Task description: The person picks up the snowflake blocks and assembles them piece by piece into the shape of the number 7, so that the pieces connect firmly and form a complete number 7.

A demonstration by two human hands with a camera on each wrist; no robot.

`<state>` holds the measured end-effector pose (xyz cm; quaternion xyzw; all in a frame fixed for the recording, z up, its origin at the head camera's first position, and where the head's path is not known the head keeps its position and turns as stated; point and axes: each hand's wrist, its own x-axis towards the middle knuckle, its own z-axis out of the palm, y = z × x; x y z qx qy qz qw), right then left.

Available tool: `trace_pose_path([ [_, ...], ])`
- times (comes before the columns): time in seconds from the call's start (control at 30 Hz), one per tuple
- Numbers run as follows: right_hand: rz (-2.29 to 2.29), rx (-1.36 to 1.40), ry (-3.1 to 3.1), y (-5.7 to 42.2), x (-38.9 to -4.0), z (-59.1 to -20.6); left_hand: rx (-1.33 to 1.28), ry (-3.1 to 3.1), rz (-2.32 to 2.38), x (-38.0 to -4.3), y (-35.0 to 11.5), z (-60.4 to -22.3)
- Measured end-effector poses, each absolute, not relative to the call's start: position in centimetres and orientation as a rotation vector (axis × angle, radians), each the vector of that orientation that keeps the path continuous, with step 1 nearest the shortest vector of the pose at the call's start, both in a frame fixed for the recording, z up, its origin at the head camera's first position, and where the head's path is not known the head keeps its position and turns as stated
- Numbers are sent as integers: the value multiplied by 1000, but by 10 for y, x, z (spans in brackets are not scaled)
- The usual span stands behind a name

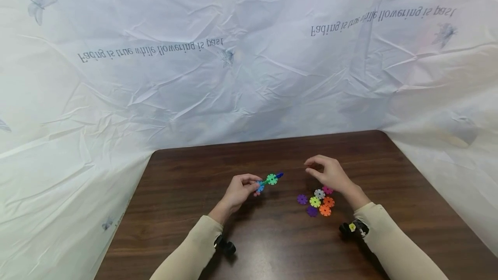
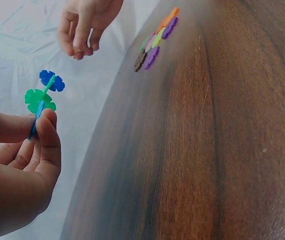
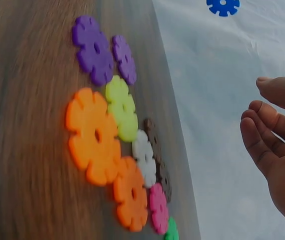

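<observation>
One blue-and-green chain of notched discs (image 1: pixel 269 179) sits pinched in the left hand (image 1: pixel 239 192) over the table (image 1: pixel 171 215), left of the empty, loosely bent right hand (image 1: pixel 333 175) and assorted loose discs (image 1: pixel 317 199).

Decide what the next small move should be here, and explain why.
Probably lower the right hand to the loose discs and pick one up: that hand is empty and near them, while the left hand pinches a short chain of joined discs whose dark blue end disc juts out free.

The white sheet (image 1: pixel 249 85) bears the printed words (image 1: pixel 151 50) "Fading is true while flowering is past" twice.
</observation>
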<state>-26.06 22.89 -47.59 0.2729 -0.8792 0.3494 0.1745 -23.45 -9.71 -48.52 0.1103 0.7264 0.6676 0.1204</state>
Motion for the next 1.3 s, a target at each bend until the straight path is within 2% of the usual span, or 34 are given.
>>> trace_pose_path([
  [0.57,858,602,-2698,265,-252,-493,314,2143,1954,-230,-97,-486],
  [1.3,792,560,-2982,285,-247,-495,304,2140,1958,-225,-93,-484],
])
